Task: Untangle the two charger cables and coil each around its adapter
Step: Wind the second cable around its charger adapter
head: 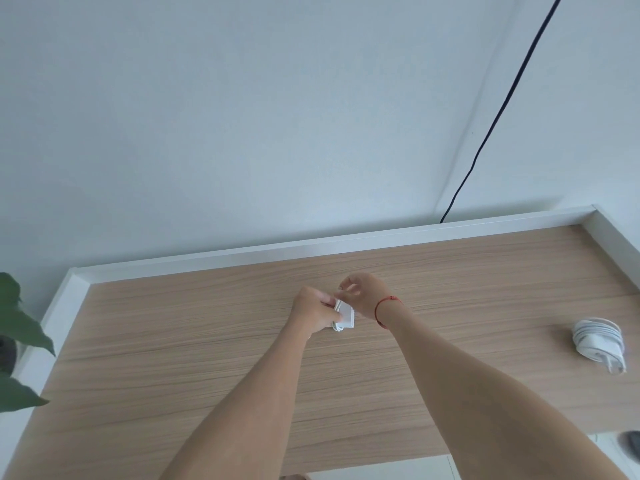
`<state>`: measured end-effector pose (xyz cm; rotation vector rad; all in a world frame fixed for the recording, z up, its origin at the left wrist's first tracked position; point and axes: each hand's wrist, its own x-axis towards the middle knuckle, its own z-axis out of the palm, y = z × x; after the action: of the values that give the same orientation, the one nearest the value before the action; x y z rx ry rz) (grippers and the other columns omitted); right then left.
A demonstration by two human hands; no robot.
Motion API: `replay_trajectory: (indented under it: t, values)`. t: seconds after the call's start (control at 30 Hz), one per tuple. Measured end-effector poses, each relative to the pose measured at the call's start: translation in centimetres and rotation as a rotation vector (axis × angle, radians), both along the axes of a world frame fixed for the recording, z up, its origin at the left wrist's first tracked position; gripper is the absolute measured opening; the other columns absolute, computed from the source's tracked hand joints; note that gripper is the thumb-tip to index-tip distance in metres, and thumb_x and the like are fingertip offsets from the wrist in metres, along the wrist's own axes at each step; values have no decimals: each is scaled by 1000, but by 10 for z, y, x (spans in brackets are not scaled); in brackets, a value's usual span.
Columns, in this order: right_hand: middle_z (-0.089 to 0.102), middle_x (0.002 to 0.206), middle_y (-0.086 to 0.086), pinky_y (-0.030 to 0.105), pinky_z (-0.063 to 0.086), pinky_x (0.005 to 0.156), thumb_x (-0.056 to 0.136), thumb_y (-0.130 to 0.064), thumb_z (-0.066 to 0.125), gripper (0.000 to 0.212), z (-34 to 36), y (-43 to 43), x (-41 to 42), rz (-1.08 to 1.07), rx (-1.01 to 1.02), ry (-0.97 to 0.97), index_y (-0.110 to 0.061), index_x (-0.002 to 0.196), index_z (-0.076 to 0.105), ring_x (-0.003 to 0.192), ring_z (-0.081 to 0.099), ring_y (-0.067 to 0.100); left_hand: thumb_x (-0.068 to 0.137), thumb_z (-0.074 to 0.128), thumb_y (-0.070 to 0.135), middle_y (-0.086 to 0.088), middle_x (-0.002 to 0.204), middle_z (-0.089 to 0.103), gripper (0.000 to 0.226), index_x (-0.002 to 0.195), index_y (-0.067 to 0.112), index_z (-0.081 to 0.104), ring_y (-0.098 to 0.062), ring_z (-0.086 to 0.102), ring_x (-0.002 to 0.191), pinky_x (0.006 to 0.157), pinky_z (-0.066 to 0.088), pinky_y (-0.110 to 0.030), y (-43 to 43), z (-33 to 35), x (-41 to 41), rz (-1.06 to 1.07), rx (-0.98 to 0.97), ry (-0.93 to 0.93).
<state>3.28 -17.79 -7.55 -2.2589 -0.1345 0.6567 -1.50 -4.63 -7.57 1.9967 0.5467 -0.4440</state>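
At table (pixel 194 344) centre | our left hand (pixel 313 311) grips adapter (pixel 347 315) | right hand (pixel 363 296) pinches its cable (pixel 336 328) (white) | coiled charger (pixel 599 342) lies at right

counter (pixel 207 341): light tan wood grain, fine darker streaks running left-right. rim (pixel 242 253): white.
wall (pixel 242 116): plain pale grey-blue.
cord (pixel 502 109), upper right: black.
adapter (pixel 347 315) and cable (pixel 337 328), centre: both white.
charger (pixel 599 342), right edge: white, grey shading between turns.
thread (pixel 384 306), centre: red.
leaves (pixel 17 323), left edge: dark green.
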Motion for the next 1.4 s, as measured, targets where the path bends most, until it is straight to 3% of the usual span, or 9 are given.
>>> replay_trajectory:
  t: [0.23, 0.4, 0.57, 0.67, 0.73, 0.83, 0.9, 1.07, 1.4]
  values:
    - [65, 104, 3, 29, 47, 83, 91, -29, 62, 25, -8, 10, -5, -39, 58, -5, -12, 108, 67, 96, 60, 18, 68, 80, 5, -6, 92, 71, 32, 98, 6, 71, -20, 69, 87, 82, 59, -39, 6, -14, -6, 22, -3, -24]
    - [69, 97, 4, 28, 49, 79, 88, -28, 66, 24, -15, 17, -7, -126, 56, 10, -8, 101, 70, 91, 63, 17, 73, 77, 12, 3, 89, 67, 51, 111, 22, 45, -17, 65, 93, 84, 53, -32, 4, -12, -13, 36, 13, -50]
    - [65, 88, 0, 23, 44, 70, 89, -23, 66, 17, -21, 13, -8, -198, 97, -4, -9, 97, 69, 84, 60, 16, 80, 66, 14, 4, 87, 68, 36, 111, 31, 61, -17, 65, 90, 85, 53, -35, -2, -11, -15, -40, 158, -139]
    - [66, 90, 3, 18, 42, 70, 92, -15, 60, 17, -22, 3, -9, -154, 93, -21, -7, 101, 71, 84, 58, 13, 83, 62, 16, -2, 92, 72, 30, 111, 23, 70, -21, 65, 90, 82, 52, -31, -5, -10, -17, -92, 240, -196]
    - [71, 98, 7, 17, 45, 76, 90, -8, 61, 18, -21, -4, -12, -127, 145, 15, -7, 104, 72, 87, 61, 11, 83, 60, 15, -6, 85, 71, 19, 97, 14, 73, -26, 65, 85, 75, 52, -35, -6, -11, -18, -144, 324, -225]
    - [70, 108, 5, 8, 44, 76, 90, -7, 61, 24, -22, -9, -18, -116, 183, 38, -7, 112, 69, 93, 62, 9, 83, 55, 12, -10, 73, 63, 14, 79, 3, 66, -30, 59, 73, 60, 45, -35, -10, -9, -16, -222, 460, -235]
    - [70, 110, 5, 13, 44, 80, 91, -8, 59, 25, -23, -6, -20, -118, 180, 12, -8, 114, 69, 98, 62, 12, 84, 54, 10, -10, 73, 57, 16, 75, -1, 60, -31, 58, 72, 57, 37, -33, -14, -8, -15, -239, 508, -232]
    - [70, 109, 9, 24, 47, 90, 91, -4, 55, 24, -26, -2, -24, -174, 191, -22, -7, 109, 71, 105, 63, 21, 92, 51, 10, -12, 101, 48, 21, 86, -4, 65, -34, 59, 83, 71, 49, -38, -22, -8, -12, -252, 567, -265]
    - [71, 108, 8, 22, 44, 83, 92, -4, 55, 23, -35, -1, -21, -188, 193, -39, -7, 107, 72, 103, 64, 21, 93, 45, 5, -20, 103, 57, 19, 94, -5, 61, -35, 57, 94, 68, 37, -31, -30, -7, -10, -225, 629, -256]
